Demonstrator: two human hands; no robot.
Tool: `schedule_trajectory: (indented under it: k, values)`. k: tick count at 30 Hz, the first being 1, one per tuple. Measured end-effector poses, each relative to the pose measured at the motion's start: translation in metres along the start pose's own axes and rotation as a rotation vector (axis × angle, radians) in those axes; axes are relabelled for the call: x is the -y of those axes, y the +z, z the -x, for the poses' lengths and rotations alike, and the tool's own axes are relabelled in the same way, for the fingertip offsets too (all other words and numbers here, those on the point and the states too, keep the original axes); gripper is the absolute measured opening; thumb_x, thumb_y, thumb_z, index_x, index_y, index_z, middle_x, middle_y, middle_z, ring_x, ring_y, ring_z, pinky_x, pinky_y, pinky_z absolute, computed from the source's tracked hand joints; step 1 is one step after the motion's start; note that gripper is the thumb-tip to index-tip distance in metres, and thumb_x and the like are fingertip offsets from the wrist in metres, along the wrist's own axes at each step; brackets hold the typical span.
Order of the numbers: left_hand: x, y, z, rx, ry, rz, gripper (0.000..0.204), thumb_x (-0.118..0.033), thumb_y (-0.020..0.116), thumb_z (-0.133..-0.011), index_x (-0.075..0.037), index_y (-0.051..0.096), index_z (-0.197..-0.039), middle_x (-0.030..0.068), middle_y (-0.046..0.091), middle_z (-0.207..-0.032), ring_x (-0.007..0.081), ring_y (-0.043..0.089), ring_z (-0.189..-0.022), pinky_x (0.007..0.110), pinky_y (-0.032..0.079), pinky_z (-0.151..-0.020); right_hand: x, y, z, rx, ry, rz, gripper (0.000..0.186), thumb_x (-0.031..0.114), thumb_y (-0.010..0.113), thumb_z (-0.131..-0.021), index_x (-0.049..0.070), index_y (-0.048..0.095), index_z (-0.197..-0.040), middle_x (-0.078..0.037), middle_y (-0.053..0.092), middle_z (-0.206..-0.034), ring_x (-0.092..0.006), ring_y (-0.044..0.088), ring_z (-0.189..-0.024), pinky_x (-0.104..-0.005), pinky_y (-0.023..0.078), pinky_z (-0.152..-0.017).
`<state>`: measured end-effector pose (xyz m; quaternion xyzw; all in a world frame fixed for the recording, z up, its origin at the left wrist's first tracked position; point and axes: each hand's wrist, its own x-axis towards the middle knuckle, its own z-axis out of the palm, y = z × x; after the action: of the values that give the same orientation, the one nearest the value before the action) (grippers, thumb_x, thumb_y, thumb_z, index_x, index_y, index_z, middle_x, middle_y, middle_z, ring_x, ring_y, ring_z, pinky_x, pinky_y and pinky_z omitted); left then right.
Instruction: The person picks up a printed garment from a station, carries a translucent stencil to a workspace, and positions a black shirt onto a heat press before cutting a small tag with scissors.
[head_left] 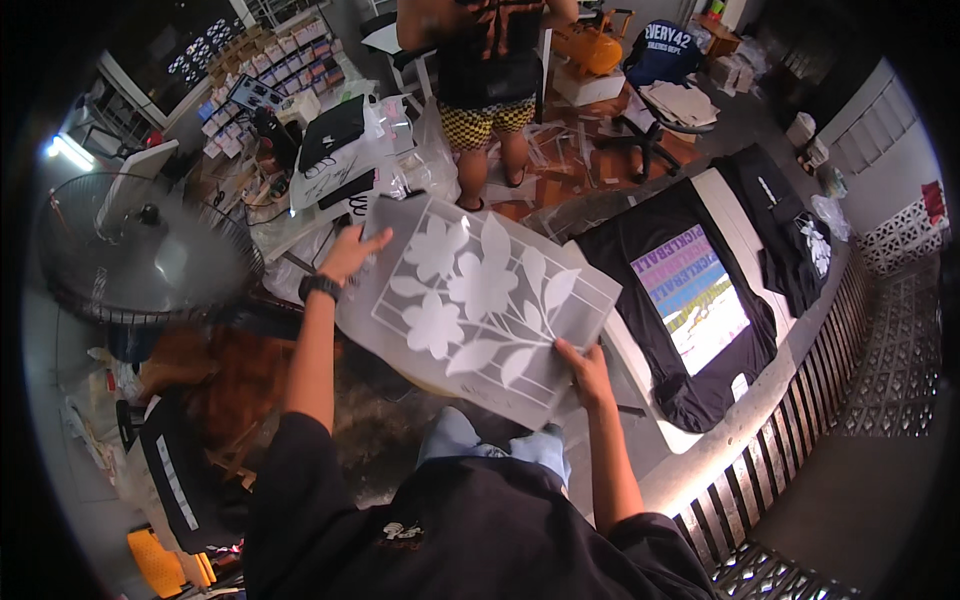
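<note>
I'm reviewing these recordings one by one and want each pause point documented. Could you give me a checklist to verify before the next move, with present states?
1. Left hand gripping the translucent sheet: ok, at its left edge.
2. Right hand gripping the sheet: ok, at its lower right side, thumb on top.
3. White flower pattern in view: ok, uncovered by either hand.
4. Underside of the sheet clean: cannot tell, it faces away.
5. Black garment on the white board smooth throughout: not ok, its near end is bunched.
6. Other person clear of the sheet: ok, standing beyond it.
</note>
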<state>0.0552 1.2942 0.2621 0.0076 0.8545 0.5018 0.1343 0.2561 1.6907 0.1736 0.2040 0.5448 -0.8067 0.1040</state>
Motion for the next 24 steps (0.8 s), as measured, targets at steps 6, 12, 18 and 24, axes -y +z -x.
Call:
schedule_trajectory:
  k: [6, 12, 18, 24]
  values:
    - [0.059, 0.025, -0.153, 0.077, 0.022, -0.099, 0.057, -0.050, 0.069, -0.084, 0.002, 0.063, -0.107, 0.0027, 0.064, -0.089, 0.0117, 0.055, -0.082, 0.028, 0.045, -0.075, -0.069, -0.005, -0.128, -0.069, -0.003, -0.125, 0.046, 0.024, 0.077, -0.082, -0.005, 0.060, -0.114, -0.009, 0.066, -0.105, -0.0170, 0.061, -0.095, -0.0310, 0.047, -0.087]
    - [0.243, 0.083, -0.235, -0.074, 0.047, -0.105, 0.050, -0.040, 0.066, -0.090, 0.003, 0.060, -0.116, 0.0090, 0.068, -0.095, 0.0148, 0.062, -0.085, 0.029, 0.048, -0.080, -0.174, -0.034, -0.221, -0.220, 0.173, -0.045, 0.058, 0.021, 0.077, -0.079, -0.004, 0.052, -0.126, -0.011, 0.063, -0.114, -0.0216, 0.059, -0.104, -0.0328, 0.046, -0.091]
    - [0.252, 0.097, -0.218, 0.335, -0.095, -0.065, 0.039, -0.025, 0.060, -0.096, -0.001, 0.056, -0.126, 0.0130, 0.066, -0.108, 0.0154, 0.062, -0.101, 0.027, 0.048, -0.087, -0.300, -0.105, -0.323, -0.405, 0.393, 0.269, 0.045, 0.020, 0.081, -0.074, 0.001, 0.060, -0.109, -0.007, 0.066, -0.093, -0.0175, 0.065, -0.073, -0.0341, 0.054, -0.063]
    - [0.178, 0.072, -0.123, 0.036, -0.016, -0.225, 0.032, -0.017, 0.062, -0.093, 0.001, 0.059, -0.119, 0.0139, 0.065, -0.111, 0.0224, 0.063, -0.102, 0.031, 0.047, -0.090, -0.267, -0.083, -0.294, -0.302, 0.371, 0.214, 0.047, 0.029, 0.077, -0.078, 0.003, 0.061, -0.114, -0.005, 0.066, -0.096, -0.0154, 0.064, -0.077, -0.0312, 0.053, -0.066]
